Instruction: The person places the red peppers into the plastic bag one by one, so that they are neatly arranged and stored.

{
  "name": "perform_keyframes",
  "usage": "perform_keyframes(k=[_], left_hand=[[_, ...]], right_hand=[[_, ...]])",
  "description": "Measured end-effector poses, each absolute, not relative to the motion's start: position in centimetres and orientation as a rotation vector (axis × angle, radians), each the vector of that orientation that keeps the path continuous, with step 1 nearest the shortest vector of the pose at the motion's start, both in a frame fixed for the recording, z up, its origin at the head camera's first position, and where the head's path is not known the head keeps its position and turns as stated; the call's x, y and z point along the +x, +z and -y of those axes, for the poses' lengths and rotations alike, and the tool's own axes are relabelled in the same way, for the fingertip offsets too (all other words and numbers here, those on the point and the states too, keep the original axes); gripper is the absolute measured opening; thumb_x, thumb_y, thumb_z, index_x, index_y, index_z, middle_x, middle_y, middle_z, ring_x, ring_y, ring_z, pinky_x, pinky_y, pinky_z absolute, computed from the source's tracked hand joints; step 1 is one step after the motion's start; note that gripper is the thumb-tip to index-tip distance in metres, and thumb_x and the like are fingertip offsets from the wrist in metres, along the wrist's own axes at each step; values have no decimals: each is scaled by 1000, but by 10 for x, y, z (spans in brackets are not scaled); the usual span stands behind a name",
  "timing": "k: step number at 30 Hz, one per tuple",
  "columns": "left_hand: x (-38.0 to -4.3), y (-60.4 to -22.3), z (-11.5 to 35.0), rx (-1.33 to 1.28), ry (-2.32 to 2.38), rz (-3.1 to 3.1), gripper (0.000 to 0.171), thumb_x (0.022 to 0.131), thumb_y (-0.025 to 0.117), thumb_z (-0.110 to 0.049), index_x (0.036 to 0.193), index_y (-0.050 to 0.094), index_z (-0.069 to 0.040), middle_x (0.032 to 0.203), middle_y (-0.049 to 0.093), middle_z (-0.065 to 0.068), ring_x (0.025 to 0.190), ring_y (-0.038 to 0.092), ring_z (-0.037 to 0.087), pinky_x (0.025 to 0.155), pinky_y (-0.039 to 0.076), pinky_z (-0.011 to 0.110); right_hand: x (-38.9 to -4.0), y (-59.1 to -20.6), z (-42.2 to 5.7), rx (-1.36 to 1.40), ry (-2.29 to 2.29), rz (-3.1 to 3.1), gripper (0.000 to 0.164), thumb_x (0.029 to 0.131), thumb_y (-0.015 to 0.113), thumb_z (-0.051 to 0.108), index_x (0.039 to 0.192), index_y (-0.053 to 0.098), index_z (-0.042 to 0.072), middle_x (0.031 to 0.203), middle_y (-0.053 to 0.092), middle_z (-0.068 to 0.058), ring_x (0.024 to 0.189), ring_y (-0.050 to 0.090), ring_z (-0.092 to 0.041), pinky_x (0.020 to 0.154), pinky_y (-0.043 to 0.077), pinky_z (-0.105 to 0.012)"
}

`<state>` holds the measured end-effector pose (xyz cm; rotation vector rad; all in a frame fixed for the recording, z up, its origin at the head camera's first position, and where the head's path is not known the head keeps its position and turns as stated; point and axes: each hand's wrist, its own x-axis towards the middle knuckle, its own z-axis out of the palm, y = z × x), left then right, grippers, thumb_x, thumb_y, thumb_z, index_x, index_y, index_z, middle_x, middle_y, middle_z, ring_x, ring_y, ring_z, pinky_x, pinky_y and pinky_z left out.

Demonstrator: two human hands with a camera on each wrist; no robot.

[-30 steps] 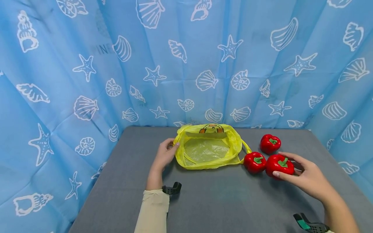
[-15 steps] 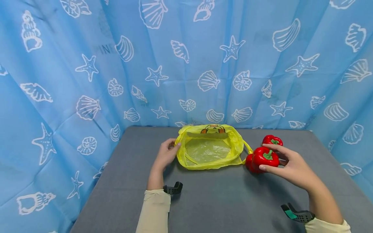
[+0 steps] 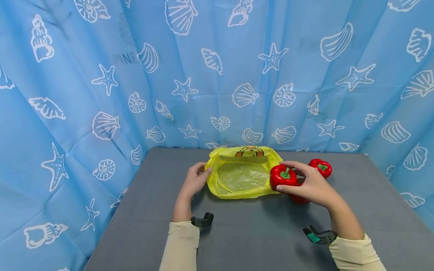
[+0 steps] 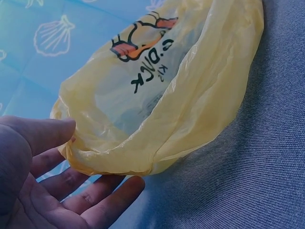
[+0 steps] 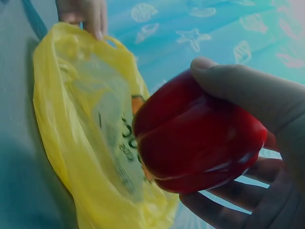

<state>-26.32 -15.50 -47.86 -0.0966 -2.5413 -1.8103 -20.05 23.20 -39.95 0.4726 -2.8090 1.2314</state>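
Observation:
A yellow plastic bag (image 3: 234,194) with a printed duck figure lies on the table, its mouth spread wide toward me. My left hand (image 3: 194,182) pinches the bag's left rim between thumb and fingers; the left wrist view shows the thumb (image 4: 52,133) on the inner side of the edge. My right hand (image 3: 313,185) grips a red bell pepper (image 3: 281,177) with a green stem, held up at the bag's right rim. In the right wrist view this bell pepper (image 5: 195,138) overlaps the bag's opening. A second bell pepper (image 3: 300,199) sits partly hidden beneath the right hand.
A third red bell pepper (image 3: 320,167) rests on the grey table (image 3: 251,233), behind the right hand. Beyond the table's back edge hangs a blue curtain (image 3: 210,105) printed with shells and starfish.
My right hand has lifted the bell pepper and carried it left, over the second pepper, to the bag's right rim. The left hand has kept its hold on the bag.

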Motion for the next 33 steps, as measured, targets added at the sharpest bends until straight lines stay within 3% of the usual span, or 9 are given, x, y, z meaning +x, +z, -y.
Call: perform_keyframes(k=[16, 26, 33], left_hand=[[-263, -478, 155, -120, -1802, 2549, 35, 109, 64, -30, 137, 67, -10, 128, 67, 14, 115, 70, 28, 92, 60, 43], [-263, -480, 157, -109, -1796, 2533, 34, 108, 65, -30, 135, 68, -9, 127, 68, 13, 115, 69, 28, 95, 60, 45], [-264, -481, 157, -115, -1808, 2522, 33, 108, 65, -27, 135, 68, -8, 124, 68, 14, 110, 71, 28, 89, 60, 41]], right_hand=[[-242, -433, -160, 554, 1422, 2772, 77, 82, 92, 40, 147, 58, 15, 139, 64, -13, 122, 63, -37, 82, 64, -41], [-256, -452, -117, 616, 1435, 2785, 77, 84, 90, 43, 147, 59, 13, 136, 68, -8, 121, 65, -30, 92, 62, -42], [-264, -461, -98, 625, 1437, 2776, 77, 85, 90, 43, 147, 59, 11, 137, 68, -8, 120, 66, -29, 95, 61, -44]])
